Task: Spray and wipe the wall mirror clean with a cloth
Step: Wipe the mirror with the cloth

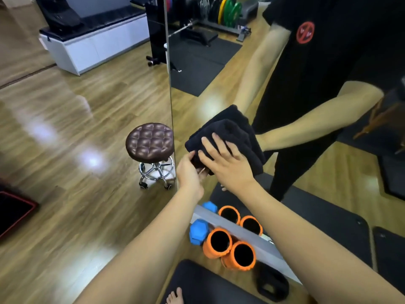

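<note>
The wall mirror (219,88) fills the right half of the view, its left edge running down the middle. A folded black cloth (228,132) lies flat against the glass near that edge. My right hand (225,165) presses on the cloth with fingers spread. My left hand (188,172) pinches the cloth's lower left corner. The mirror reflects my arms and a black shirt. No spray bottle is in view.
A brown padded stool (150,143) on a chrome wheeled base stands just left of the mirror edge. Two orange foam rollers (230,249) and a blue dumbbell (198,231) lie at the mirror's foot. A black mat (197,284) lies below, with my bare toes on it.
</note>
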{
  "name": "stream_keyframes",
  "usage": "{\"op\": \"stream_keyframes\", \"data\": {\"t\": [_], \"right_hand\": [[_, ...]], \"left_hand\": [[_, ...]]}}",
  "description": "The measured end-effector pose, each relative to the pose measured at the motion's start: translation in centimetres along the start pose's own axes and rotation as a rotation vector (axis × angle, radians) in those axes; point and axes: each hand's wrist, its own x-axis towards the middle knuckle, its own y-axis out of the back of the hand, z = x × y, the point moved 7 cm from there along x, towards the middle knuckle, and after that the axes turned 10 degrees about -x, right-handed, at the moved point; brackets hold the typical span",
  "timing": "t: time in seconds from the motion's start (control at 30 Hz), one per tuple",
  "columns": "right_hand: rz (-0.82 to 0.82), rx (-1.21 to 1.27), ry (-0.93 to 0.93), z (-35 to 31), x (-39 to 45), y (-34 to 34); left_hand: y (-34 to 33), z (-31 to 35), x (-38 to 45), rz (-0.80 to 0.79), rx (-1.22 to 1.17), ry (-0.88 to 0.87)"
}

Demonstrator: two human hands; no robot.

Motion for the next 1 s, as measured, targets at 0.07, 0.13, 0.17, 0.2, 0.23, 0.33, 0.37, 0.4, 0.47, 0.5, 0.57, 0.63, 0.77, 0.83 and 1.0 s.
{"op": "stream_keyframes", "data": {"t": [0.07, 0.13, 0.17, 0.2, 0.23, 0.33, 0.37, 0.4, 0.47, 0.5, 0.57, 0.63, 0.77, 0.83, 1.0], "right_hand": [[-0.029, 0.02, 0.057, -0.3, -2.1, -0.3], [-0.053, 0.012, 0.129, -0.5, -5.0, -0.9], [-0.074, 0.012, 0.149, -0.2, -6.4, -1.1], [-0.102, 0.022, 0.166, 0.0, -7.7, -1.3], [-0.124, 0.034, 0.167, 0.6, -9.2, -1.1], [-0.138, 0.094, 0.162, 3.2, -14.2, 0.3], [-0.155, 0.102, 0.167, 4.0, -16.0, 0.5], [-0.177, 0.097, 0.164, 5.4, -18.5, 0.9], [-0.216, 0.086, 0.171, 7.8, -23.6, 1.5], [-0.223, 0.076, 0.175, 9.0, -26.1, 1.8], [-0.24, 0.06, 0.156, 11.9, -31.4, 2.9], [-0.263, 0.049, 0.135, 15.2, -36.9, 4.2], [-0.272, 0.026, 0.101, 21.6, -47.8, 7.2], [-0.282, -0.01, 0.06, 25.0, -53.6, 8.8], [-0.305, -0.18, -0.04, 32.0, -64.6, 12.4]], "left_hand": [[0.7, -2.4, 0.0, 0.007, 0.018, 0.097], [1.0, -5.4, -0.4, 0.012, 0.084, 0.158], [1.2, -7.1, -0.5, 0.022, 0.12, 0.172], [1.3, -8.4, -0.8, 0.034, 0.144, 0.172], [1.3, -10.1, -1.3, 0.048, 0.158, 0.176], [0.9, -15.8, -3.2, 0.061, 0.17, 0.21], [0.7, -17.6, -4.0, 0.051, 0.166, 0.226], [0.1, -20.2, -5.2, 0.037, 0.16, 0.247], [-0.8, -25.3, -7.7, 0.016, 0.129, 0.281], [-1.1, -28.0, -8.8, 0.011, 0.123, 0.302], [-1.9, -33.2, -11.5, 0.0, 0.154, 0.352], [-2.7, -38.9, -14.5, 0.015, 0.173, 0.383], [-4.6, -49.5, -21.2, -0.017, 0.212, 0.441], [-5.7, -54.6, -24.8, -0.054, 0.229, 0.493], [-9.2, -62.8, -32.0, -0.164, 0.252, 0.612]]}}
